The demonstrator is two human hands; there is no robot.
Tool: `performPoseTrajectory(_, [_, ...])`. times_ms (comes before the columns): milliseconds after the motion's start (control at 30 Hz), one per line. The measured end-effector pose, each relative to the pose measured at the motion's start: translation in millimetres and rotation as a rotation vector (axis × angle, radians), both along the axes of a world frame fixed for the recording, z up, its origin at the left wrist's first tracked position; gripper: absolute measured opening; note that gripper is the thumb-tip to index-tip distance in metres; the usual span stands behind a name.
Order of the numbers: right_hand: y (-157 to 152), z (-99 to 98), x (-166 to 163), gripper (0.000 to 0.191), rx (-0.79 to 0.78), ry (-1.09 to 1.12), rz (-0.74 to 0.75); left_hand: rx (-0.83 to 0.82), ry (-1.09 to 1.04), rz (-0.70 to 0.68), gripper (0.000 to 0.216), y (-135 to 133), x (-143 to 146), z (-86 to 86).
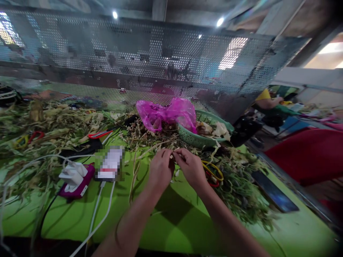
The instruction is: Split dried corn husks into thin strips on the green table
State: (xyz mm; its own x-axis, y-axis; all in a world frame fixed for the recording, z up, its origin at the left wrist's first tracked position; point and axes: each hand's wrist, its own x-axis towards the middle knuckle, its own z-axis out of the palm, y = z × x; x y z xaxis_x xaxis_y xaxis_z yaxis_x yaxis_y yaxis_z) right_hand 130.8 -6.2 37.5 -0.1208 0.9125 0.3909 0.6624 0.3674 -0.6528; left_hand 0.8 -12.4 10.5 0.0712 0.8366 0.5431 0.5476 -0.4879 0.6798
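Note:
My left hand (161, 170) and my right hand (190, 168) meet over the middle of the green table, fingertips pinched together. Between them is something small and pale, too hidden by the fingers to name. A small whitish piece (177, 173) shows just below the fingertips. Close beside my right hand lie yellow and red loop handles (217, 171), partly covered by that hand and the plants. Beyond both hands, a heap of dry plant stems (139, 134) spreads on the table, and long pale stalks (134, 173) lie left of my left hand.
A magenta plastic bag (171, 113) rests against a green basket (199, 140) holding dry leaves. Wilted greens lie left and right. A purple power strip (80, 191) with cables, a blurred phone-like device (110, 164), a red cutter (100, 134) and a dark phone (274, 191) surround my arms. Perforated metal panels (128, 60) stand behind.

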Motion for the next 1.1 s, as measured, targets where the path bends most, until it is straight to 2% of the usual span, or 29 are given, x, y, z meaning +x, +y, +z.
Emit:
performPoseTrajectory(167, [11, -4.1, 10, 0.021, -0.08, 0.139, 0.028, -0.025, -0.076, -0.084, 0.046, -2, 0, 3.8])
performPoseTrajectory(300, [17, -3.1, 17, 0.021, -0.154, 0.214, 0.022, -0.108, -0.235, -0.119, 0.028, 1, -6, 9.8])
performPoseTrajectory(433, [18, -0.1, 18, 0.022, -0.216, 0.275, 0.066, -0.176, -0.305, -0.062, 0.023, 8, -15, 13.0])
performPoseTrajectory(667, [17, 0.1, 18, 0.026, -0.257, 0.312, 0.107, -0.161, -0.137, 0.023, 0.01, 13, -29, 13.2])
performPoseTrajectory(800, [17, 2.0, 21, 0.025, -0.282, 0.339, 0.107, -0.177, -0.231, 0.053, 0.008, 13, -32, 16.3])
performPoseTrajectory(867, [18, 2.5, 20, 0.025, -0.316, 0.373, 0.138, -0.226, -0.392, -0.041, 0.012, 13, -30, 17.7])
performPoseTrajectory(1000, [19, -1.9, 18, 0.023, -0.397, 0.437, 0.237, -0.409, -0.717, -0.329, 0.014, 11, -24, 17.3])
performPoseTrajectory(1100, [21, -8.1, 17, 0.025, -0.379, 0.386, 0.252, -0.453, -0.704, -0.317, 0.016, 11, -21, 15.2])
